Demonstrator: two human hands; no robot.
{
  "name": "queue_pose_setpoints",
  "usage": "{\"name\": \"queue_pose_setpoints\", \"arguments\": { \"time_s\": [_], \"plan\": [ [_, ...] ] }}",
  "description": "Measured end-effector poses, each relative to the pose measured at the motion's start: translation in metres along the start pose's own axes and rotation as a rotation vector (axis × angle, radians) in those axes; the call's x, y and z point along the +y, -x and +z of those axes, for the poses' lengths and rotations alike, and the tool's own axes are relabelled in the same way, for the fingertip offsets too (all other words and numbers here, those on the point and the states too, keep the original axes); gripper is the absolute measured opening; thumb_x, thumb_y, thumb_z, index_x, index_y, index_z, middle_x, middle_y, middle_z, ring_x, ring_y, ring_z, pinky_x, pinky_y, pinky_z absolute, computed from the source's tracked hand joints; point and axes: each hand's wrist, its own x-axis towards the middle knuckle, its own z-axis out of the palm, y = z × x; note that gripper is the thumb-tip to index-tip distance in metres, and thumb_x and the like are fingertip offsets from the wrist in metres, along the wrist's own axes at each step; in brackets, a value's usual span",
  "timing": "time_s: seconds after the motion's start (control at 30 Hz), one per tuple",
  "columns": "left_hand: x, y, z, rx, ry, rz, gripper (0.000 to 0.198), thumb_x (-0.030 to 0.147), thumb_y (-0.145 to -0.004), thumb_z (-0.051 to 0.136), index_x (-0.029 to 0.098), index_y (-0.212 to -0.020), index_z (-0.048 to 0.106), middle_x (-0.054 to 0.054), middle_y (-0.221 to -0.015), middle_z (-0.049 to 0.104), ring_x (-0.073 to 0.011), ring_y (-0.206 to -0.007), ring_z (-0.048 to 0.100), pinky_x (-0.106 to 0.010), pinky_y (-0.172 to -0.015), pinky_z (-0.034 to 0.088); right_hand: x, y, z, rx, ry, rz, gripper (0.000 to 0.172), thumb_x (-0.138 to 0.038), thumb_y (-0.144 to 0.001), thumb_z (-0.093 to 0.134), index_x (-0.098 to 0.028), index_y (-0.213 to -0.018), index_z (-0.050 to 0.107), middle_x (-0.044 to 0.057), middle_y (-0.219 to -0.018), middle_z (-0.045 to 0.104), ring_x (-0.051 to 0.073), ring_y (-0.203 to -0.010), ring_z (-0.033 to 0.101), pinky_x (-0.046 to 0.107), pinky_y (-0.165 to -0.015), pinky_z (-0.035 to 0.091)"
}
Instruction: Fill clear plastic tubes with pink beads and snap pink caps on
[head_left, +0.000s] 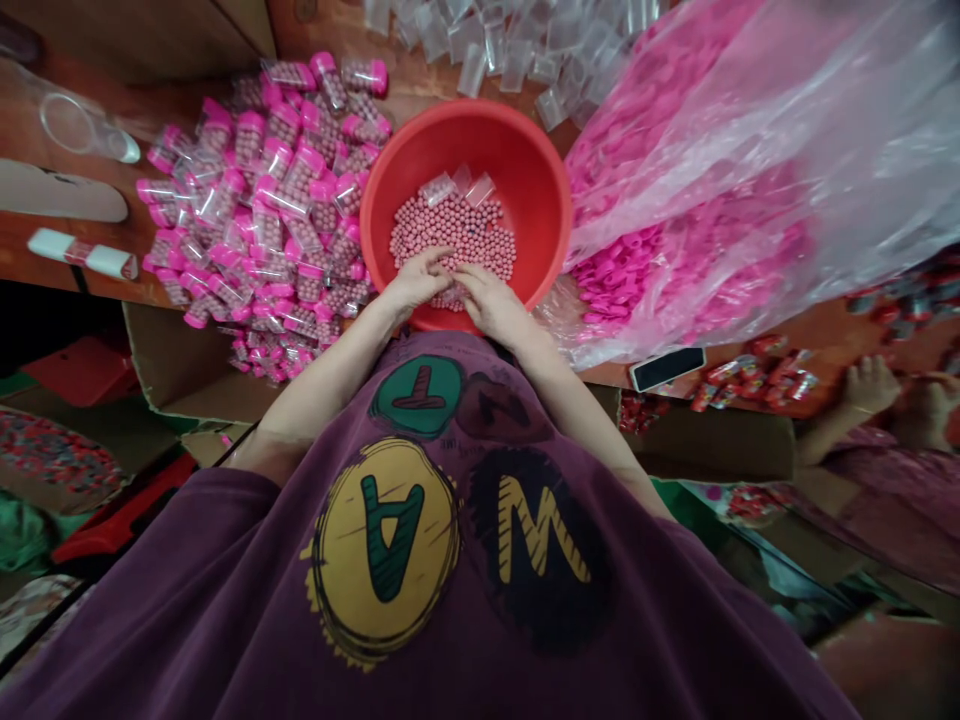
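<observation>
Both my hands are over the near side of a red bowl [547,240] that holds many small pink balls [476,240]. My left hand [417,280] has its fingers curled inward above the balls. Close beside it, my right hand [487,300] reaches in with its fingers pressed together, and the fingertips of both hands nearly meet. Anything between the fingers is hidden or too small to make out. A few clear plastic tubes [437,190] rest on the balls toward the far side of the bowl.
Left of the bowl lies a heap of pink-capped tubes [300,215] filled with balls. Empty clear tubes [495,45] are scattered behind it. At right are a plastic bag [720,170] of pink parts and a phone [667,369]. Another person's hand [870,385] is far right.
</observation>
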Motion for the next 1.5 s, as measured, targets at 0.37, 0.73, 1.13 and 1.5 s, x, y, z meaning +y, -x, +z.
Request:
{"name": "queue_pose_setpoints", "arguments": {
  "time_s": [0.37,0.73,1.13,1.5],
  "plan": [
    [-0.012,0.012,-0.028,0.397,-0.263,0.373,0.034,0.017,-0.094,0.063,0.019,-0.125,0.075,-0.006,-0.105,0.081,-0.019,-0.092,0.074,-0.035,-0.097,0.061,0.085,-0.049,-0.019,0.326,0.158,0.284,0.034,-0.03,-0.113,0.04,-0.015,-0.11,0.071,0.024,-0.122,0.071,0.043,-0.133,0.065,0.082,-0.121,0.048],
    [-0.032,0.013,-0.059,0.627,-0.304,0.425,0.027,0.044,-0.108,0.063,0.021,-0.117,0.074,-0.007,-0.105,0.08,-0.0216,-0.105,0.077,-0.039,-0.109,0.06,0.121,-0.103,0.005,0.204,0.063,0.147,0.046,-0.047,-0.117,0.043,-0.014,-0.099,0.07,0.022,-0.12,0.074,0.043,-0.136,0.065,0.081,-0.121,0.045],
    [-0.019,0.011,-0.062,0.436,-0.177,0.366,0.019,0.023,-0.102,0.066,0.022,-0.12,0.072,-0.007,-0.113,0.082,-0.0205,-0.111,0.079,-0.04,-0.11,0.062,0.045,-0.08,0.04,0.027,-0.065,0.006,0.04,-0.031,-0.104,0.063,-0.022,-0.143,0.065,0.017,-0.137,0.071,0.033,-0.123,0.069,0.062,-0.116,0.061],
    [0.032,0.017,-0.006,0.083,0.154,0.294,0.024,0.025,-0.098,0.076,0.021,-0.122,0.074,-0.007,-0.123,0.082,-0.0188,-0.108,0.079,-0.028,-0.083,0.067,-0.008,-0.032,-0.002,0.431,-0.365,0.102,0.062,-0.066,-0.103,0.066,-0.031,-0.153,0.054,0.008,-0.119,0.074,0.02,-0.081,0.07,0.042,-0.077,0.069]
  ]
}}
